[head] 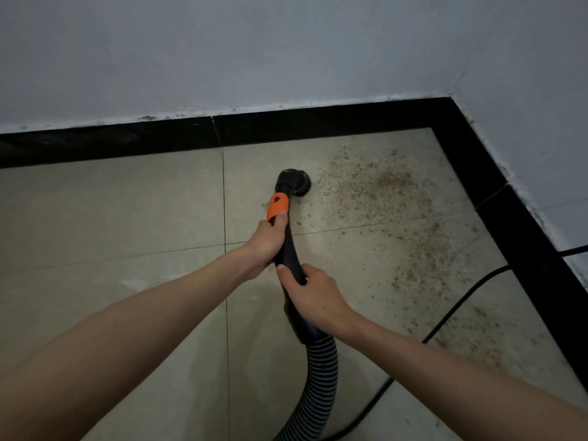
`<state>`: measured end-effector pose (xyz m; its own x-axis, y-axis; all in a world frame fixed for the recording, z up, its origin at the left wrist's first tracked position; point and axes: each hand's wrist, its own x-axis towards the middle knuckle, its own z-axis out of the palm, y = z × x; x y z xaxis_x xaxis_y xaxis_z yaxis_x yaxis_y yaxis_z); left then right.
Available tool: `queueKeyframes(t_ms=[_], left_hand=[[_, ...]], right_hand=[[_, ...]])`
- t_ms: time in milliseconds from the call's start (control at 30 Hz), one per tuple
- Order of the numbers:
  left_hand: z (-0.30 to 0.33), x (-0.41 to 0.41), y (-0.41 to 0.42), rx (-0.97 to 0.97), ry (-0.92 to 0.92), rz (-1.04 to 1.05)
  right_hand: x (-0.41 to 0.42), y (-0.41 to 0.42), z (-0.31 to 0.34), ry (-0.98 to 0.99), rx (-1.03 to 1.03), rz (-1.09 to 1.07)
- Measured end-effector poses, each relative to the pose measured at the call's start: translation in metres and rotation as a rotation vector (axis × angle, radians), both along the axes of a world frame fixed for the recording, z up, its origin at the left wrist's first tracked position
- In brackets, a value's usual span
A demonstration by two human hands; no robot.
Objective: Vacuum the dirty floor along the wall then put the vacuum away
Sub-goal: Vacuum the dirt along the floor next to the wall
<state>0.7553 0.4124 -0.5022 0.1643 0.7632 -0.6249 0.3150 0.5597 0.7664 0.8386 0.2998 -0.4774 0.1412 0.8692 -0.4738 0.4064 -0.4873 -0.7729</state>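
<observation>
Both hands grasp the vacuum wand [288, 246]: left hand [265, 241] near the orange collar, right hand [313, 292] lower. The brush head [294, 179] rests on the floor [127, 211] (beside scattered dirt [381, 192]) near the wall corner.

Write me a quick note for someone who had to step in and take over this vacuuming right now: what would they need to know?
Left hand grips the vacuum handle just below its orange collar; right hand grips it lower, above the ribbed hose.
The round nozzle sits on the floor tiles, at the left edge of the dirt.
Done: tiles left of the nozzle look clean.
Left: the dirt spreads right to the corner and along the right-hand baseboard. Mind the black cord lying across it. Then put the vacuum away.
</observation>
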Motion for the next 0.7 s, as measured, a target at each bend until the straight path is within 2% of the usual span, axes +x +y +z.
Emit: queueKeyframes(t_ms=[333,467,700], left_hand=[[0.001,0.014,0.008,0.048,0.023,-0.106],[0.007,0.004,0.019,0.045,0.039,-0.034],[0.006,-0.049,0.009,0.002,0.042,0.146]], right_hand=[[0.004,0.006,-0.007,-0.026,-0.017,-0.065],[0.001,0.02,-0.002,0.031,-0.007,-0.028],[-0.02,0.02,0.005,0.078,-0.033,0.193]])
